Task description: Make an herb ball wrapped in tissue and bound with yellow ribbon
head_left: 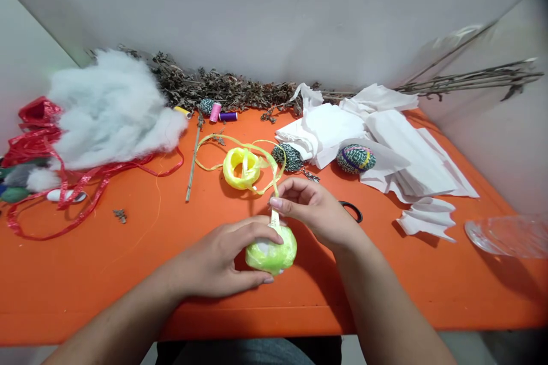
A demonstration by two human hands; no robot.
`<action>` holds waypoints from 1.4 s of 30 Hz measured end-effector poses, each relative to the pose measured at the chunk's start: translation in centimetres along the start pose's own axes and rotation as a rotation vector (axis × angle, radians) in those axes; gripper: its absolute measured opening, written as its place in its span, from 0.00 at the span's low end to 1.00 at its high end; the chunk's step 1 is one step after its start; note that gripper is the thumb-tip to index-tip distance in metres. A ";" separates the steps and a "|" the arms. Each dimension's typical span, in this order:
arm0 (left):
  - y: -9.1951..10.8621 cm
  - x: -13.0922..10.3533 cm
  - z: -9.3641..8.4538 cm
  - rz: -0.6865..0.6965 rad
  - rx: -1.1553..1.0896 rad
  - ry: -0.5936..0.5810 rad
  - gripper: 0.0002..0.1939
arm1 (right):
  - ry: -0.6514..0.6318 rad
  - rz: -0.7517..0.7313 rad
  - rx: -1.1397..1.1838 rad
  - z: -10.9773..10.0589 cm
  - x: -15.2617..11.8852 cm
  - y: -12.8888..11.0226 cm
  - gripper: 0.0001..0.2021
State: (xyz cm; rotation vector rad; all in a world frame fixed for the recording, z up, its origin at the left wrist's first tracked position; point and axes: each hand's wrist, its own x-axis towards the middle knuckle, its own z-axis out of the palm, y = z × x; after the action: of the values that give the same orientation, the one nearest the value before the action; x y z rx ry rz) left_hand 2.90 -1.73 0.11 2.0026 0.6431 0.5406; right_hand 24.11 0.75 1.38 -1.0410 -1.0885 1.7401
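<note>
My left hand (222, 259) is wrapped around a ball (272, 256) covered in yellow-green plastic ribbon, with white patches showing through. Pinched between thumb and fingers of my right hand (314, 208) is the yellow plastic ribbon (274, 218), pulled up from the top of the ball. From there the ribbon loops back to a yellow ribbon roll (240, 168) lying just beyond my hands. Close to the roll is a green-and-white yarn ball (287, 158). A black ring-shaped handle (351, 211) shows partly behind my right wrist.
White stuffing (113, 111) and red ribbon (96, 197) spread at the left. Dried stems (222, 90) line the wall. White paper sheets (411, 154), a yarn-wrapped egg shape (356, 158) and a clear plastic container (507, 236) lie right. Thread spools (215, 113) stand behind a stick (194, 159).
</note>
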 end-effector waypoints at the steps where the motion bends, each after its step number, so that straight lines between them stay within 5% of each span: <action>1: -0.1 -0.1 0.0 -0.013 0.011 0.000 0.27 | 0.001 0.002 -0.035 0.1 0.0 0.1 0.13; 9: -0.9 0.0 0.8 -0.071 0.038 0.155 0.40 | 0.089 -0.075 -0.208 0.9 -0.1 0.6 0.12; 19: -0.6 0.4 -0.1 -0.092 0.038 0.174 0.33 | 0.178 -0.093 -0.198 0.8 -0.3 0.4 0.15; 29: -1.1 0.4 -0.3 0.117 0.158 0.159 0.28 | 0.034 -0.027 -0.085 0.2 0.0 0.2 0.16; 33: -1.3 0.5 0.0 0.057 0.160 0.277 0.31 | 0.080 -0.077 -0.076 0.7 -0.1 0.4 0.16; 36: -1.1 0.7 0.3 -0.182 -0.029 0.389 0.36 | 0.173 -0.187 -0.168 1.2 -0.4 0.6 0.12; 40: -0.9 1.0 0.2 -0.380 -0.526 0.298 0.49 | 0.224 -0.356 -0.420 1.7 -1.0 0.9 0.06; 42: -0.9 1.1 0.0 -0.396 -0.695 0.252 0.44 | 0.184 -0.423 -0.545 1.9 -1.1 1.0 0.04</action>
State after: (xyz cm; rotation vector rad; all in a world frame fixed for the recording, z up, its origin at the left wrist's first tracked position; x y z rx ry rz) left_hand 3.56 -0.60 -0.57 1.1327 0.8401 0.6646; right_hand 22.50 -1.10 1.27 -1.1559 -1.5738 1.0124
